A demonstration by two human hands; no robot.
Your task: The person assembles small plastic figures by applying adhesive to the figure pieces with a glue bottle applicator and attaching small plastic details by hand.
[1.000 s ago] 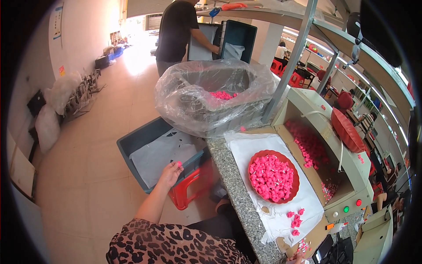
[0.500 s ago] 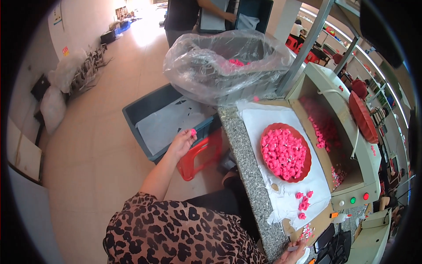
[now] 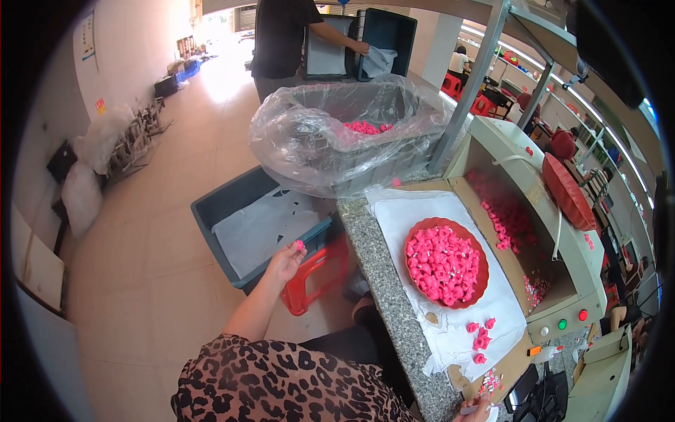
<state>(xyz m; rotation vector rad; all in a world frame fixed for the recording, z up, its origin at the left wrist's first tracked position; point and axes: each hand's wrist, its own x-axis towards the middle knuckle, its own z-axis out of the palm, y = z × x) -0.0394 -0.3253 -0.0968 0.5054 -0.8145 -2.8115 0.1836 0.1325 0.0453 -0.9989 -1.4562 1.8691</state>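
Note:
My left hand (image 3: 285,262) is held out over the near edge of the grey crate, its fingers closed round a small pink plastic piece (image 3: 300,245). Low at the bench edge, my right hand (image 3: 477,409) is partly cut off by the picture's rim. Its fingers are closed on a thin pale object I cannot make out. Beyond it, several loose pink pieces (image 3: 481,340) lie on a white paper sheet (image 3: 394,211). A red scalloped bowl (image 3: 486,281) heaped with similar pink pieces stands on the same sheet.
The grey crate (image 3: 204,211), lined with paper, sits beside a red stool (image 3: 301,299). A bag-lined bin (image 3: 394,151) holds more pink pieces at the bench's far end. A cream machine housing (image 3: 573,271) with buttons borders the right. Another person (image 3: 281,42) handles white sheeting behind.
The whole view has tilted, so the bench and bins sit lower and slightly left. My left hand still grips the pink piece. Farther back, the other person has raised some white sheeting.

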